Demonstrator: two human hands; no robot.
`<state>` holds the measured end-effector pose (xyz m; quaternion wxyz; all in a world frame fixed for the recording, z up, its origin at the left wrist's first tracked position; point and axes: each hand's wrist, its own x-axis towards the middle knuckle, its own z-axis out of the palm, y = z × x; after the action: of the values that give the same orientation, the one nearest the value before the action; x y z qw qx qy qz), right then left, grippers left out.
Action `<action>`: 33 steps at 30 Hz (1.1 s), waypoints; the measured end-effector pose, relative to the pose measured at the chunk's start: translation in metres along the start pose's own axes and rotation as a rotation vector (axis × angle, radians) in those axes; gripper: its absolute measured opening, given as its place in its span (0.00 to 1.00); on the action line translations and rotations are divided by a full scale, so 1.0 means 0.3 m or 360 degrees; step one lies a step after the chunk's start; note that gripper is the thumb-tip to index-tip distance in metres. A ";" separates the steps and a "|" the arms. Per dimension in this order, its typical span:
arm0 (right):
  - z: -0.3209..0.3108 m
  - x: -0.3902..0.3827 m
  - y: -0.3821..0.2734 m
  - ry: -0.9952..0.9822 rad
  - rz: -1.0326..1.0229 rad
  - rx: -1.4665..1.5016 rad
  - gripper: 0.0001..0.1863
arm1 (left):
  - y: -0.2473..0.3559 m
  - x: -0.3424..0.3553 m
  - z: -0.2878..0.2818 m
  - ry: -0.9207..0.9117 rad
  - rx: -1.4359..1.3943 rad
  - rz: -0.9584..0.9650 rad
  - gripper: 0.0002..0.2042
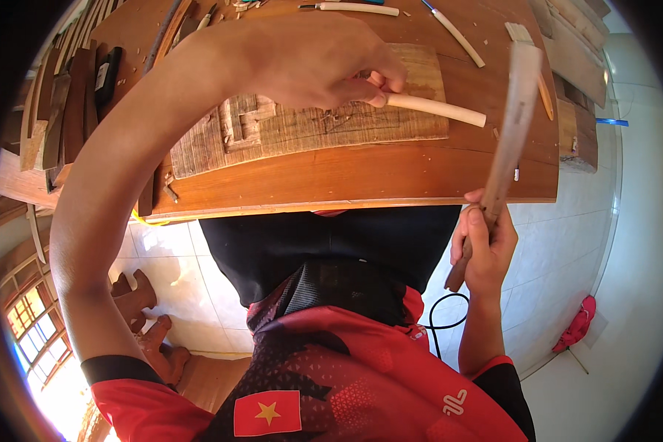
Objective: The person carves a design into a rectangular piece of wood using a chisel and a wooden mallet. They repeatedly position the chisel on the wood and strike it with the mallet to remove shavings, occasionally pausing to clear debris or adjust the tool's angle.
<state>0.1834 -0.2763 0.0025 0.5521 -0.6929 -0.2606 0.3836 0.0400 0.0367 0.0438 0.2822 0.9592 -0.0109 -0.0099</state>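
My left hand point(328, 65) is closed around a chisel, whose pale round wooden handle point(440, 109) points to the right. Its blade end is hidden beneath the hand. Under it lies a brown wooden board point(302, 144), with cut recesses and grooves at its left part. My right hand point(488, 247) grips a long wooden mallet stick point(510, 140) near its dark lower end. The stick stands tilted upward beside the table's right front, its worn pale end high and slightly blurred, apart from the chisel handle.
More pale-handled chisels point(460, 40) lie on the wooden table point(346, 184) at the far side. A brush point(519, 32) is at the far right. Wood strips point(70, 110) and a black object point(108, 76) crowd the left. Wood blocks point(576, 132) stand beyond the right edge.
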 end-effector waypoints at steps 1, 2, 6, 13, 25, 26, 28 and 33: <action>0.001 -0.004 0.008 0.0046 -0.0007 0.0075 0.10 | 0.009 0.002 -0.004 -0.0042 -0.0017 -0.0040 0.09; -0.002 -0.006 0.006 -0.0003 0.0017 0.0023 0.10 | 0.017 0.009 -0.013 -0.0082 -0.0031 -0.0073 0.09; -0.015 0.001 -0.018 -0.0029 0.0041 -0.0011 0.10 | 0.023 0.016 -0.037 -0.0110 -0.0005 -0.0034 0.08; -0.024 0.021 -0.019 -0.0094 0.0034 0.0077 0.10 | -0.022 -0.079 -0.162 -0.0054 0.0075 -0.0113 0.10; 0.016 0.086 -0.082 -0.0236 -0.0022 -0.0038 0.10 | 0.011 -0.178 0.029 0.0369 -0.0001 -0.0016 0.07; 0.015 0.086 -0.079 -0.0243 -0.0014 -0.0043 0.10 | 0.014 -0.183 0.028 0.0366 -0.0006 -0.0037 0.07; 0.012 0.084 -0.071 -0.0256 0.0001 -0.0053 0.10 | 0.019 -0.192 0.026 0.0359 -0.0017 -0.0078 0.06; 0.020 0.085 -0.065 -0.0264 0.0017 -0.0050 0.10 | 0.015 -0.193 0.040 0.0393 -0.0038 -0.0044 0.06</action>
<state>0.1944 -0.2479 0.0145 0.5157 -0.6688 -0.3077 0.4384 -0.0181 0.0280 0.0369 0.2927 0.9498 0.0373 0.1043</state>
